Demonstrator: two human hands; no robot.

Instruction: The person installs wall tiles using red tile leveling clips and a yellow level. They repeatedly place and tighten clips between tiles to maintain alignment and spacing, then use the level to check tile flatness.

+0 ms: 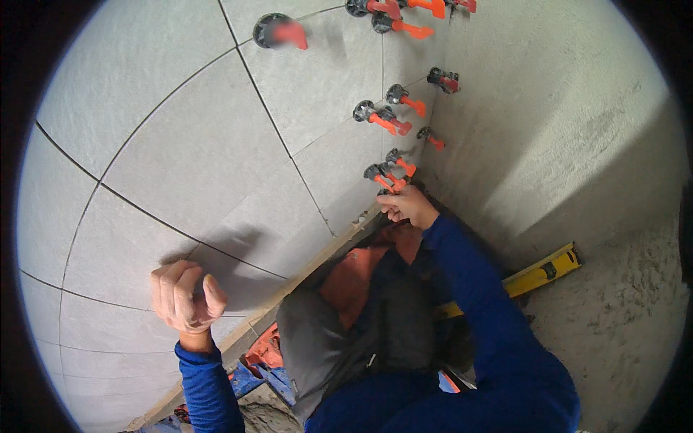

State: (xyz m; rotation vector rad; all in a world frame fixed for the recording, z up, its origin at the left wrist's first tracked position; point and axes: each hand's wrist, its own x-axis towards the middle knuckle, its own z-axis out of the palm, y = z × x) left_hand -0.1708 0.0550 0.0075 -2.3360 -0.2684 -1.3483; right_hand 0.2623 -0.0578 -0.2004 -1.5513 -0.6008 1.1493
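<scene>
Straddling joints in the grey tiles (195,130), red-handled clips (372,172) presumably keep neighbouring faces flush; most cluster toward the corner (434,108). The right hand (411,207), bent inward, is at the lowest of them; whether it pinches one cannot be told, since the hand itself hides the contact. The left hand (186,299) is half curled before the tiles, thumb apart, nothing visible within. A rough grey wall (563,108) adjoins at right; a yellow spirit level (564,263) lies beyond the blue right sleeve (473,270).
</scene>
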